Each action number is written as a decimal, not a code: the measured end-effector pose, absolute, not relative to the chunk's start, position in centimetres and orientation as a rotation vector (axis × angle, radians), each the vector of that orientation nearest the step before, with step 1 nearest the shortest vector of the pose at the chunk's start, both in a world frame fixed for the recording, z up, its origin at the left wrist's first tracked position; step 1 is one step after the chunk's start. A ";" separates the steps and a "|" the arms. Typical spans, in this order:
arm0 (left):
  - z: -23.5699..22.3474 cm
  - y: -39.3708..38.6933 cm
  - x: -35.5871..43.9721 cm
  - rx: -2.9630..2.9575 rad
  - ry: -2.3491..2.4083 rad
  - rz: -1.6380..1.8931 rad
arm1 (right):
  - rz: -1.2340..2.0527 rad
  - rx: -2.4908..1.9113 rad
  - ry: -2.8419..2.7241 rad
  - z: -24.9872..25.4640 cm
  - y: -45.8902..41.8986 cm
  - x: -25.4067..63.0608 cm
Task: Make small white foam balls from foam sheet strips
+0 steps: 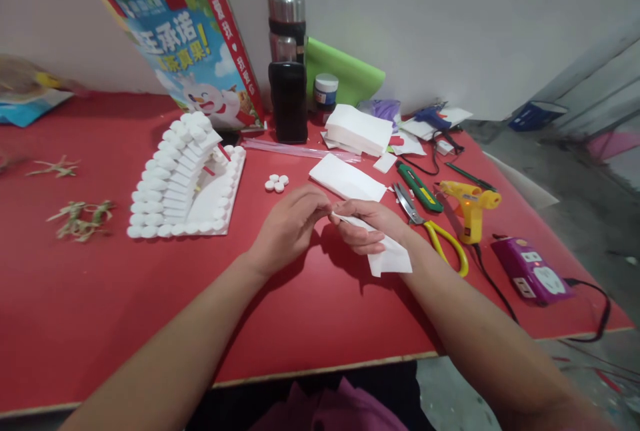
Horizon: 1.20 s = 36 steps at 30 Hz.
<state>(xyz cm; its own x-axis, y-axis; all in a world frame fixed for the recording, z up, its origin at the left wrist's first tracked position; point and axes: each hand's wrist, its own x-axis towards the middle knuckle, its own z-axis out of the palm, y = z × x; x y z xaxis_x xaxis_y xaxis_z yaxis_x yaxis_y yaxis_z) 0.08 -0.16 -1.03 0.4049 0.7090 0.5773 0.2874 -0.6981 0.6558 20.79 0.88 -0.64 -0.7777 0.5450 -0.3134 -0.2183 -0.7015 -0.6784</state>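
Note:
My right hand [367, 221] is closed around a thin white sheet of paper or tissue [393, 259], whose loose end hangs below the palm. My left hand [295, 224] pinches at the rolled or folded tip of the same sheet, and the fingertips of both hands nearly touch. The exact fold is hidden by the fingers. Just beyond my left hand lie several small white round rolls [277, 183]. A folded stack of white tissue [347, 176] rests behind my hands. To the left stands a white model staircase [183, 184] edged with rounded white pieces.
Yellow-handled scissors [445, 244], a green utility knife [420, 186], a yellow glue gun [470, 208] and a purple power socket [531, 270] with cords lie at right. A black case [289, 103], a jar [325, 90] and a large printed box [185, 44] stand behind. Straw figures [83, 219] lie left.

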 end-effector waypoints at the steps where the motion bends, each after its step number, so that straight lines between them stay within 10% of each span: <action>1: -1.0 -0.3 0.1 2.254 0.862 1.237 | 2.497 -0.694 -0.855 -0.7 1.0 20.7; 7: -1.0 -0.9 0.4 2.334 0.873 1.245 | 2.610 -0.797 -0.808 -0.3 1.0 20.8; 23: -1.2 -0.2 0.9 1.158 0.942 0.833 | 1.484 -1.431 -1.667 1.9 -0.7 20.9; 36: -1.8 -0.1 0.6 1.860 1.064 0.891 | 1.391 -1.598 -1.711 1.1 -1.2 19.7</action>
